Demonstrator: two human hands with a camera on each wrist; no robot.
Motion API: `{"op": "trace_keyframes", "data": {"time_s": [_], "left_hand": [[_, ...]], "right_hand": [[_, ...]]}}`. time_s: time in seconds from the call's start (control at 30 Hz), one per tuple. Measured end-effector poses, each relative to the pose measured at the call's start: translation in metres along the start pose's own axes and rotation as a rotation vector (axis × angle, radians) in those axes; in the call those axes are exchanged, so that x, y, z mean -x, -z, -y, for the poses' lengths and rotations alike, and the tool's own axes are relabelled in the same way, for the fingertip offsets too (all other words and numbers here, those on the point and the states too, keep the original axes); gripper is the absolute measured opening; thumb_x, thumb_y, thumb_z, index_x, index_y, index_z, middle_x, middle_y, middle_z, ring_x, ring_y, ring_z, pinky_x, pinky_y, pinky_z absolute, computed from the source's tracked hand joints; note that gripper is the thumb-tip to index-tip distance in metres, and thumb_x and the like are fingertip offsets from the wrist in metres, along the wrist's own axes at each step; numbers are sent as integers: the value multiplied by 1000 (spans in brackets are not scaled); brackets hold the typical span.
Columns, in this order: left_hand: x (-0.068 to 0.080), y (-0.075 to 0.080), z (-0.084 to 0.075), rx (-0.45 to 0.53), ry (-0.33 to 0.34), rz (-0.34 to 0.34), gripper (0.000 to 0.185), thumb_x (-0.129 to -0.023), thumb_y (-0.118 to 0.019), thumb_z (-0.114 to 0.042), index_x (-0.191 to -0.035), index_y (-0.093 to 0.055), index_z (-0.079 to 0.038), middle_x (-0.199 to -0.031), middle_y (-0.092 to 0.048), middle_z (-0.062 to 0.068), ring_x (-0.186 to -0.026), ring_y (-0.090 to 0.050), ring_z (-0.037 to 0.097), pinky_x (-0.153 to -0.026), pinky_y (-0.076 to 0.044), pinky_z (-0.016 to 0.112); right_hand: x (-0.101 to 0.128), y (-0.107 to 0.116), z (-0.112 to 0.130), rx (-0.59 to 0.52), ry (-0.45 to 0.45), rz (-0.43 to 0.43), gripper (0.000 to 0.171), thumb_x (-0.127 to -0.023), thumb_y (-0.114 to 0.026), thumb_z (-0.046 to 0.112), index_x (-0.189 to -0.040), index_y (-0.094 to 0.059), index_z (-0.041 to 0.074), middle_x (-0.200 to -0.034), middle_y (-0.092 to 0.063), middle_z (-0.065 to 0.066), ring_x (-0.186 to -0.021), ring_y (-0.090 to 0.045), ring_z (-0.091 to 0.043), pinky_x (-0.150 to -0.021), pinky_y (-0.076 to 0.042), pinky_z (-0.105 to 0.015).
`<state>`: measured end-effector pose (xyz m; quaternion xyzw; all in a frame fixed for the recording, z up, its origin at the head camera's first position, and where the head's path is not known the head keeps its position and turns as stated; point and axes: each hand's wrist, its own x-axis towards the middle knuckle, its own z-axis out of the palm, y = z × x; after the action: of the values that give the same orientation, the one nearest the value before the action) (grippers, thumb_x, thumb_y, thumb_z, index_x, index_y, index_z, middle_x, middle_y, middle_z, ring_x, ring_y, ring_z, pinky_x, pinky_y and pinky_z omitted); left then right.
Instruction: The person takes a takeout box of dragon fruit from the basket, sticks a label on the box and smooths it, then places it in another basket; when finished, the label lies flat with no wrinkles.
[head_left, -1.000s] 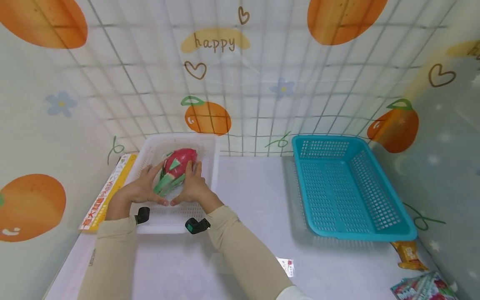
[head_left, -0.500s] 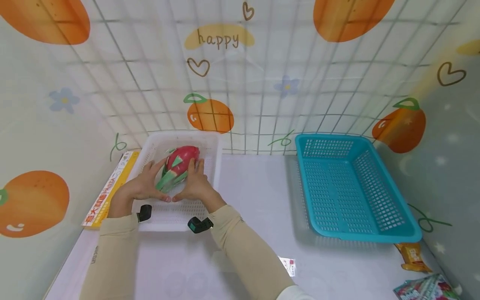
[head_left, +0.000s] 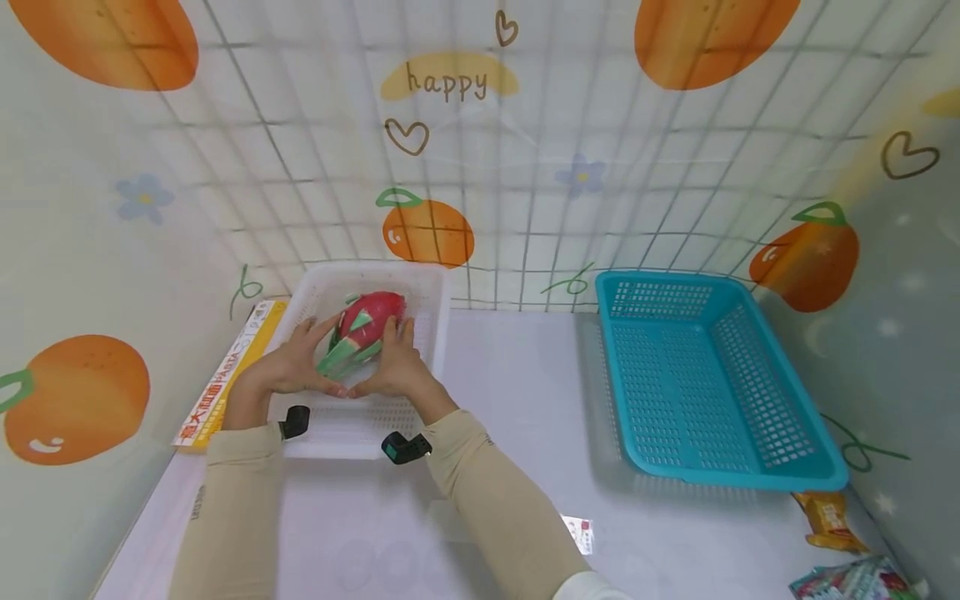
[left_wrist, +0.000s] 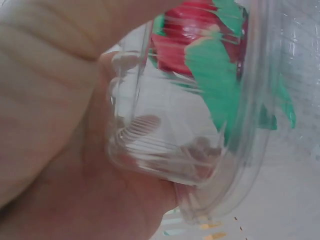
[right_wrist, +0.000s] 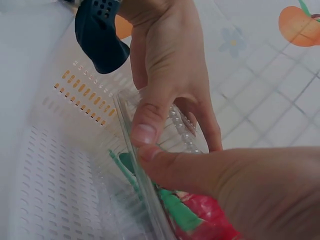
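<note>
Both hands on the clear plastic box [left_wrist: 175,125]. Left hand [head_left: 296,360] clamped on one side, right hand [head_left: 399,367] on the other; thumbs at the near end by the rim, tips nearly touching. Red dragon fruit [head_left: 371,318] with green scales shows through the plastic, between the hands. All of it sits within the white basket [head_left: 352,429]; can't tell whether the box touches the basket floor. Pasta pack [head_left: 225,379] just left of that basket, on the table [head_left: 517,400]. Teal basket [head_left: 678,392] well apart, to the right. Gold packet [head_left: 828,521] beside its near right corner.
</note>
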<state>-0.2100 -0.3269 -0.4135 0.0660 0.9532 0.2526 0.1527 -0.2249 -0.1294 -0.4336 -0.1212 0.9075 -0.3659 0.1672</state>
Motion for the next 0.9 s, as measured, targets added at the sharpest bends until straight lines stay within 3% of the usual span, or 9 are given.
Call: {"op": "trace_keyframes", "data": {"time_s": [0.5,0.7,0.9], "left_hand": [[9,5,-4,49,4,-41,126,-73,-92,-37,-166,-9,-18,-164,1,38,-140,-21,64,-99,-44,74],[17,7,-12,58,2,-68,129,-71,-92,-44,-166,-8,-20,-165,3,36,-143,-18,63,-100,-43,75],[25,11,-21,40,-9,-91,129,-73,-90,-45,-165,-6,-13,-165,4,36,-144,-15,63,-102,-38,77]], "right_hand": [[10,10,6,8,40,-11,129,-72,-92,39,-165,-7,13,-173,-1,-14,-148,-38,-43,-107,-52,-49],[19,20,10,-6,60,0,130,-72,-92,39,-165,-5,14,-173,0,-14,-150,-34,-45,-109,-50,-51],[28,32,15,-19,87,-1,130,-73,-92,39,-165,-5,13,-173,2,-16,-151,-32,-45,-110,-48,-53]]}}
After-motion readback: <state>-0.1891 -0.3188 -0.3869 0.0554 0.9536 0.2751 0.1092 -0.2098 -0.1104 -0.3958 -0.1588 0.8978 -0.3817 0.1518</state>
